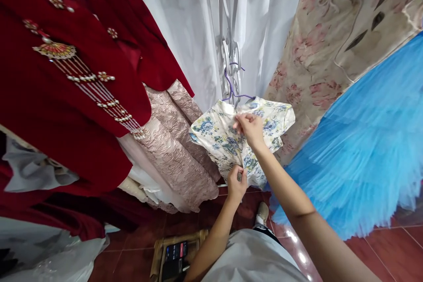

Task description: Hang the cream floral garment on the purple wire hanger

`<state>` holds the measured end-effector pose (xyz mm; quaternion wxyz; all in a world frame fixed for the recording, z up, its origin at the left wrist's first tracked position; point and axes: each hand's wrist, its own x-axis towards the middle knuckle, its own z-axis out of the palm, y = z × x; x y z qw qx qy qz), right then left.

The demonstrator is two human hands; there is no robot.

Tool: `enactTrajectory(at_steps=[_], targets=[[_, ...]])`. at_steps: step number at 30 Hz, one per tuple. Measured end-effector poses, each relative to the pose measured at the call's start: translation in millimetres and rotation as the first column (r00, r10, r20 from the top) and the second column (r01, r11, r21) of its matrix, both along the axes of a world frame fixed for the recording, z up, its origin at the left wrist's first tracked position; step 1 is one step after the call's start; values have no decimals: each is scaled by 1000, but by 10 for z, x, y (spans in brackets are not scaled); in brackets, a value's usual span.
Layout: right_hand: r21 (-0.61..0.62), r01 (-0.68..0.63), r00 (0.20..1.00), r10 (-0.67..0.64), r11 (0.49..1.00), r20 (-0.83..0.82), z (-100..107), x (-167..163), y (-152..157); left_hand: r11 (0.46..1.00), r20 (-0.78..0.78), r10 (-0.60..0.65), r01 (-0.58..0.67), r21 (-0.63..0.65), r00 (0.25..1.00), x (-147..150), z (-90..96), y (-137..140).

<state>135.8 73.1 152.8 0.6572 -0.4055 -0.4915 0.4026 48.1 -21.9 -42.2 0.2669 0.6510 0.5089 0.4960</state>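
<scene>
White cloth w/ blue floral print: short-slv. top (pixel 231 145), qty 1, hung on purple hanger (pixel 232 94), directly fwd. of person. Long axis: front seam (pixel 242 152), running from collar (pixel 226 108) down twd. person's body, passing both hands. R hand (pixel 248 128) nearer collar: fingers curled, tips together at upper seam, seemingly nipping its edge; exact hold too small to tell. L hand (pixel 237 181) lower on same line, nearer body: thumb & forefinger closed, pinching cloth edge. Adj.: pink brocade garment (pixel 172 150), left; blue tulle skirt (pixel 363 141), right; white drape (pixel 185 13), behind.
</scene>
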Motion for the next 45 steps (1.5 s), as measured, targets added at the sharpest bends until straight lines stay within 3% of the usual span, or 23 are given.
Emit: enactTrajectory(at_steps=[4, 7, 9, 11, 14, 17, 21, 25, 27, 30, 33, 37, 39, 41, 43, 45], targets=[[67, -49, 997, 45, 997, 63, 282, -50, 165, 999, 48, 1, -3, 45, 999, -42, -88, -30], [57, -76, 994, 71, 995, 88, 273, -12, 105, 984, 102, 10, -28, 175, 995, -197, 105, 76], [46, -58, 996, 55, 997, 72, 218, 20, 36, 948, 119, 73, -106, 300, 990, -343, 445, 246], [39, -44, 997, 42, 998, 58, 170, 43, -33, 894, 97, 109, -140, 426, 989, -480, 916, 485], [55, -49, 995, 44, 997, 85, 137, 65, -106, 874, -85, 12, 31, 485, 996, -577, 1647, 869], [75, -45, 990, 34, 996, 137, 120, 82, -108, 832, -327, 8, 175, 527, 945, -519, 2128, 1107], [90, 18, 985, -33, 996, 169, 65, 70, -8, 775, -394, 101, 176, 607, 914, -384, 2308, 1175], [83, 52, 977, -68, 995, 203, -97, 20, 62, 791, -362, 24, 204, 577, 932, -434, 2423, 1199], [35, 8, 959, -18, 999, 283, -261, 7, 27, 813, -271, 2, 156, 561, 963, -603, 2540, 1243], [-92, -57, 903, 91, 994, 421, -593, 13, -124, 838, -94, 50, 9, 545, 994, -1082, 2650, 1366], [-171, -65, 865, 141, 983, 482, -909, 23, -313, 879, -6, 109, -94, 467, 994, -1700, 2470, 1514], [-221, -154, 800, 252, 963, 544, -1152, -15, -463, 912, 66, 198, -208, 353, 978, -2229, 1743, 1562], [-244, -162, 757, 279, 956, 591, -1209, -45, -495, 928, 149, 209, -244, 281, 966, -2238, 1319, 1472], [-232, -96, 741, 225, 968, 633, -1240, -67, -517, 948, 260, 211, -262, 181, 942, -2099, 954, 1313], [-144, -13, 751, 105, 990, 652, -1244, -90, -537, 958, 353, 214, -266, 103, 911, -1877, 691, 1106], [26, 24, 757, -35, 999, 653, -1216, -131, -550, 965, 409, 216, -259, 52, 887, -1639, 528, 873]])
